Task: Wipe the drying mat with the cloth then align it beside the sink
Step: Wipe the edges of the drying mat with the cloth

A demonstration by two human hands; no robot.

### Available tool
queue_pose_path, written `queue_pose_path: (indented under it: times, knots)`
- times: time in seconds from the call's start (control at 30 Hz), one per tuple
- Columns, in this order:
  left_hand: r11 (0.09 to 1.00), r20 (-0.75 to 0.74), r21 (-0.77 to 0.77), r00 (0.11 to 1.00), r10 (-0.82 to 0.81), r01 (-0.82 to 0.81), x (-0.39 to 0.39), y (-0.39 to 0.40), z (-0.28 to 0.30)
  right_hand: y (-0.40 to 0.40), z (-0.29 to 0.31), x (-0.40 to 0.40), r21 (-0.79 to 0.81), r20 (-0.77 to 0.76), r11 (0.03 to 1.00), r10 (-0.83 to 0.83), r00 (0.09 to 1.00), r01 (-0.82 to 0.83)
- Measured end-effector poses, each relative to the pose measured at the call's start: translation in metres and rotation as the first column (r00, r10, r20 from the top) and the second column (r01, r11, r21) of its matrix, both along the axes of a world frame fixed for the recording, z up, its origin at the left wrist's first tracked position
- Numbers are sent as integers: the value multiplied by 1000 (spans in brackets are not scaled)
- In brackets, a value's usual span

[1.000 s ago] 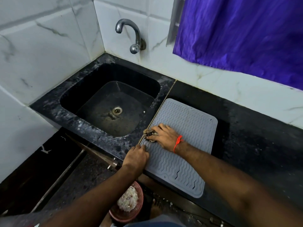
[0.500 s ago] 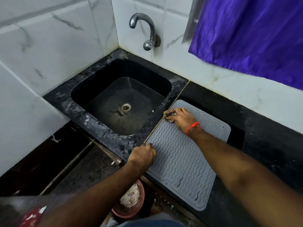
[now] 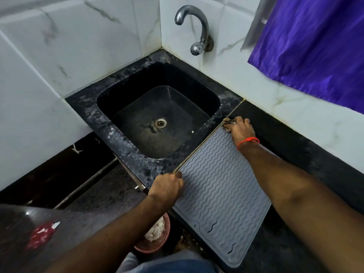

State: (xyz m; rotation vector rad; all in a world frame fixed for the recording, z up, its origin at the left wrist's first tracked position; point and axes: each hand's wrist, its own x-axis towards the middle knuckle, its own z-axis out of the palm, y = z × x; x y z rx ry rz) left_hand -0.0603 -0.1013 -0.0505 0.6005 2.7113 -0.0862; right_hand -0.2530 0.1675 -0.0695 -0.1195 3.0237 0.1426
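A grey drying mat (image 3: 220, 196) with a wavy ribbed surface lies flat on the black counter, its long left edge along the seam beside the black sink (image 3: 157, 115). My left hand (image 3: 167, 187) presses on the mat's left edge near the counter front, fingers curled. My right hand (image 3: 239, 128), with a red thread at the wrist, rests on the mat's far left corner and clutches a small dark cloth (image 3: 226, 123), mostly hidden under the fingers.
A chrome tap (image 3: 197, 30) juts from the tiled wall above the sink. A purple curtain (image 3: 315, 42) hangs at the upper right. Black counter (image 3: 295, 146) stretches right of the mat. Below the counter edge sits a red bowl (image 3: 157, 235) with white scraps.
My right hand with the cloth has slid along the mat's left edge from its middle to the far corner. My left hand stayed at the near part of that edge.
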Motion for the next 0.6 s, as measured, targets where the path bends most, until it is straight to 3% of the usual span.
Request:
queue_pose_path:
  times: [0.3, 0.5, 0.6]
  knots:
    - [997, -2, 13, 998, 70, -70, 17, 0, 2, -5, -2, -11, 2, 49, 990, -143, 989, 143]
    - [985, 10, 133, 994, 107, -107, 29, -9, -7, -27, 14, 36, -175, 24, 984, 20, 1000, -15]
    - [951, -29, 234, 976, 216, -203, 40, -14, -14, -59, 16, 84, -279, 19, 955, 113, 993, -103]
